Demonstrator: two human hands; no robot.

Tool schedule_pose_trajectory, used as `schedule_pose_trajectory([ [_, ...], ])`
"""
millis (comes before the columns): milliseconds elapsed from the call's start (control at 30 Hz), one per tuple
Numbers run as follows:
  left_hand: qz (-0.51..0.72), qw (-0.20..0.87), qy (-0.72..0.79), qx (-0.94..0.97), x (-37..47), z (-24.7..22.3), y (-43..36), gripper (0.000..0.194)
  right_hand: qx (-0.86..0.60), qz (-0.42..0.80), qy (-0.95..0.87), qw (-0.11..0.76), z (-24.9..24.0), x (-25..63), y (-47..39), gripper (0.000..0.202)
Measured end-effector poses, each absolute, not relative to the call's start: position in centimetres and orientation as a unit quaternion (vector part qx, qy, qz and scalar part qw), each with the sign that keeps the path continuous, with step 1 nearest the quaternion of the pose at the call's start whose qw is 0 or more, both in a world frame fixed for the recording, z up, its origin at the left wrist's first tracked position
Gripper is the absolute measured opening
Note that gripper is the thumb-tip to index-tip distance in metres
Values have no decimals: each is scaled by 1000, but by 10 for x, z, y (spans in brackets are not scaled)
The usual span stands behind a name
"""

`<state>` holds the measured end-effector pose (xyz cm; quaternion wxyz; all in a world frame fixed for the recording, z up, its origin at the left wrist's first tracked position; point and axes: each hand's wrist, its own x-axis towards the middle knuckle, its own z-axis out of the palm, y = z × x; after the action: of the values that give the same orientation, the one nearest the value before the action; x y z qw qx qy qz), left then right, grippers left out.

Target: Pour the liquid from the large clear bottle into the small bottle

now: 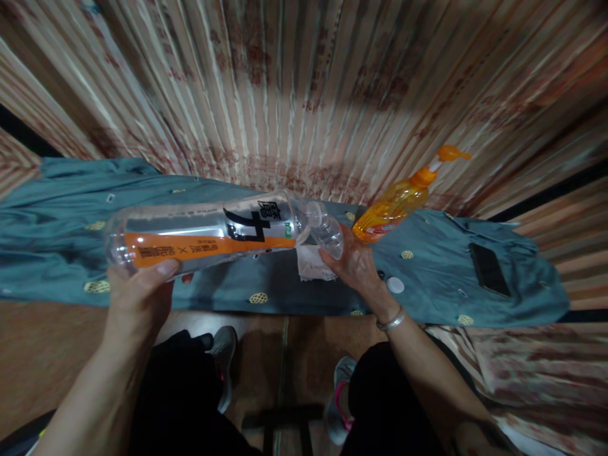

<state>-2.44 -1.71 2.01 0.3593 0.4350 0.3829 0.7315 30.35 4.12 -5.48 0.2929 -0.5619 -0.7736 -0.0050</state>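
My left hand (140,294) is wrapped around the base of a large clear plastic bottle (199,231) with an orange and silver label. The bottle lies almost level in the air, its neck pointing right. At that neck is a small clear plastic container (331,235), gripped by my right hand (358,263); the two mouths appear to meet, though the exact contact is blurred. Below the container lies a white folded tissue or cloth (313,263). Just behind my right hand stands a pump bottle (392,206) of orange liquid.
A teal patterned cloth (228,301) covers the narrow bench. A round white cap (395,285) lies right of my right wrist, and a dark phone (490,269) rests at the right end. A pleated curtain (294,95) hangs behind the bench.
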Motion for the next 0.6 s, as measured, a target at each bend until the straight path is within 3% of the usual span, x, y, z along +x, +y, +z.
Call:
schedule_pose_trajectory([
  [600, 734, 360, 406, 408, -22, 23, -19, 48, -566, -9, -775, 281, -54, 303, 41, 60],
])
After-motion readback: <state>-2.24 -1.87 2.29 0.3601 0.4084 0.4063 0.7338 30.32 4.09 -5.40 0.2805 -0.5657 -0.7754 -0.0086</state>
